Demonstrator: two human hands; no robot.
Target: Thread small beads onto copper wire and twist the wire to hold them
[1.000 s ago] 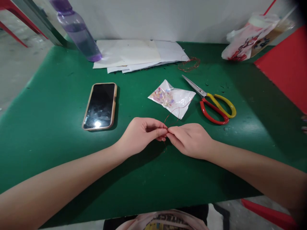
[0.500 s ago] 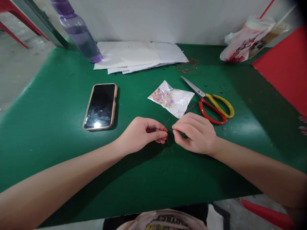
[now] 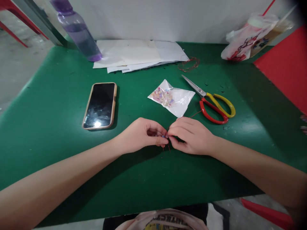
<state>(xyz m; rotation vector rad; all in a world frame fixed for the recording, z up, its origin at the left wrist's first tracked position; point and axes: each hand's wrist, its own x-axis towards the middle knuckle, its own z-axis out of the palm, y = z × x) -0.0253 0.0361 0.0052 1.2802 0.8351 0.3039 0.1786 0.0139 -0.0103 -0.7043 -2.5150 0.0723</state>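
Note:
My left hand [image 3: 137,136] pinches small beads [image 3: 163,136] on a thin red thread [image 3: 196,114], with thumb and fingertips closed together. Short thread ends hang below those fingertips. My right hand [image 3: 195,136] is closed in a pinch, its fingertips touching the beads and the thread at my left fingertips. From behind the right knuckles the thread runs toward the scissors [image 3: 216,107], which have one red and one yellow handle. Just beyond my hands lies a small clear-and-white packet [image 3: 171,98] of coloured beads. The exact grip of the right fingertips is partly hidden.
On the green table [image 3: 134,188] a phone [image 3: 100,105] lies to the left. Behind are a purple water bottle [image 3: 81,35], white papers [image 3: 134,54] and a loose coil of thread [image 3: 189,65]. Bagged drinks [image 3: 249,38] stand at the back right, near a red panel [image 3: 287,70].
My right hand has moved left, and its fingertips now meet my left ones. Beads show between the left fingers. The thread has shifted off the packet, down toward the right knuckles.

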